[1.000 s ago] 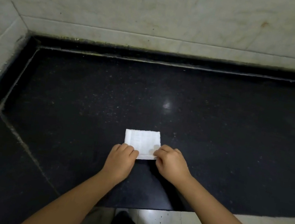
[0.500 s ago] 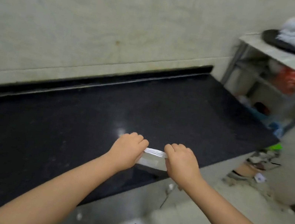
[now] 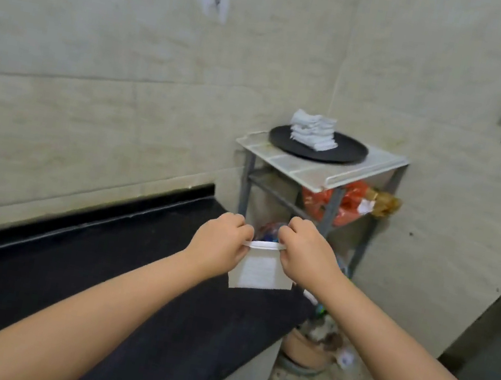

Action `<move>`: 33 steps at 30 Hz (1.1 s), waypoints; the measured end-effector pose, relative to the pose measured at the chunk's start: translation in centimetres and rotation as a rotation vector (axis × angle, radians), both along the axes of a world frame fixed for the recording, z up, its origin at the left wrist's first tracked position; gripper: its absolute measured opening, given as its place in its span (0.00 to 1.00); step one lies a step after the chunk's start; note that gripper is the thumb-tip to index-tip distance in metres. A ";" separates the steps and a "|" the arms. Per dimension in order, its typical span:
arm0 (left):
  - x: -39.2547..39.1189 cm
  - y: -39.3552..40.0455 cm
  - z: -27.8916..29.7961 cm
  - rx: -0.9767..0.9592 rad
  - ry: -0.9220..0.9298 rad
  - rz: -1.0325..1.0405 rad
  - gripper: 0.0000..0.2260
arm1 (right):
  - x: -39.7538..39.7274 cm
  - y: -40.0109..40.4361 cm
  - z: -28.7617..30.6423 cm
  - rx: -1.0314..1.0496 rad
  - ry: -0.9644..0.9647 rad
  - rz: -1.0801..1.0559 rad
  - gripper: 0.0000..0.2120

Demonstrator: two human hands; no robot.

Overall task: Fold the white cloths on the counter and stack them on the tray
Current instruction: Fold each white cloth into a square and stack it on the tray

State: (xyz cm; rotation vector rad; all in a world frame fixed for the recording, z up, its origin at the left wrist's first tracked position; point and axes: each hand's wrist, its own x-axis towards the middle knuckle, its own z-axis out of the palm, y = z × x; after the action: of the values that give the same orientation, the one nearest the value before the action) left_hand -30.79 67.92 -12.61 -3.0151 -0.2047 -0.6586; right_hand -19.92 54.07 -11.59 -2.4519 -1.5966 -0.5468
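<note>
Both hands [image 3: 220, 243] [image 3: 306, 255] pinch one folded white cloth [image 3: 259, 271]; it hangs flat.

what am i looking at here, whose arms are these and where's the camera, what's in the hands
There is no machine here. A person wears a camera on the head, so the single view looks forward and down along their own bare arms. The left hand and right hand each pinch the top edge of a small folded white cloth, which hangs between them in the air above the end of a black counter. Ahead stands a small metal stand with a round black tray on top, and a stack of folded cloths rests on it.
</note>
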 end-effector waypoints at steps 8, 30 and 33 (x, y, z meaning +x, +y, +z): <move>20.8 2.7 8.1 -0.091 -0.033 0.083 0.08 | 20.6 3.7 9.3 -0.045 0.052 -0.026 0.06; 56.1 15.6 19.3 0.116 -0.353 0.593 0.07 | 58.9 24.0 19.5 0.323 0.021 0.272 0.10; 58.1 17.8 16.8 0.097 -0.256 0.531 0.06 | 62.0 26.6 15.8 0.352 0.043 0.315 0.09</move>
State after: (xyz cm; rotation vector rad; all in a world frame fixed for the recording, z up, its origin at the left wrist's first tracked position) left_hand 27.33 85.70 4.19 -2.5936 -0.9097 -0.9459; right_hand 42.07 80.69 4.18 -1.9040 -1.6600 -0.6519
